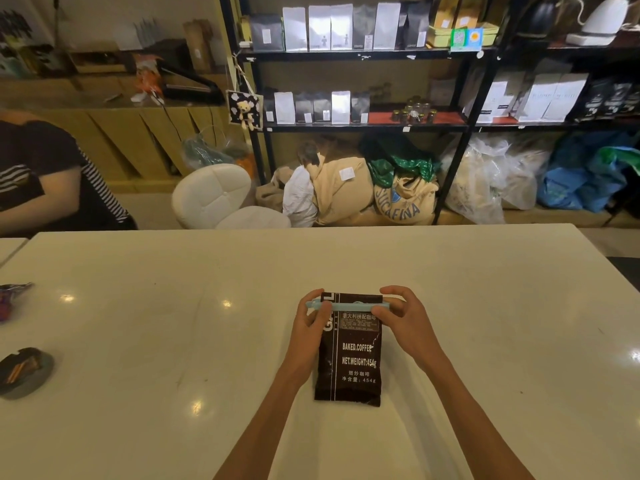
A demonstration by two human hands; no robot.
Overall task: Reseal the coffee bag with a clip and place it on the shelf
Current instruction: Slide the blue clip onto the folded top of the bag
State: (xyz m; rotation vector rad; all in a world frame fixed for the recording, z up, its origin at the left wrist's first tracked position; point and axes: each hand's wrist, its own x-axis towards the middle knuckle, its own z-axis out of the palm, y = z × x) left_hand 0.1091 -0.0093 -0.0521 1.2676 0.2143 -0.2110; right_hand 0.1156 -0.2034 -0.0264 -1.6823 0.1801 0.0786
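— How many bags and clips are on the desk?

— One dark brown foil coffee bag point(349, 362) with white print, lying flat on the white glossy desk point(173, 341), and one pale blue plastic bar clip point(346, 306) across its top end.

— And the hands?

— Two. The left hand point(309, 327) pinches the clip's left end, the right hand point(405, 320) its right end. The black metal shelf point(363, 55) stands well apart, behind the desk.

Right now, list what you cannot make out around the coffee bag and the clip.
Head view only:
- Whether the clip is snapped shut: the left hand and right hand cover both its ends.
- The coffee bag top's fold: hidden behind the clip.
- The bag's small label print: too small to read.
- The wrapper on the table's left: cut off by the frame edge.
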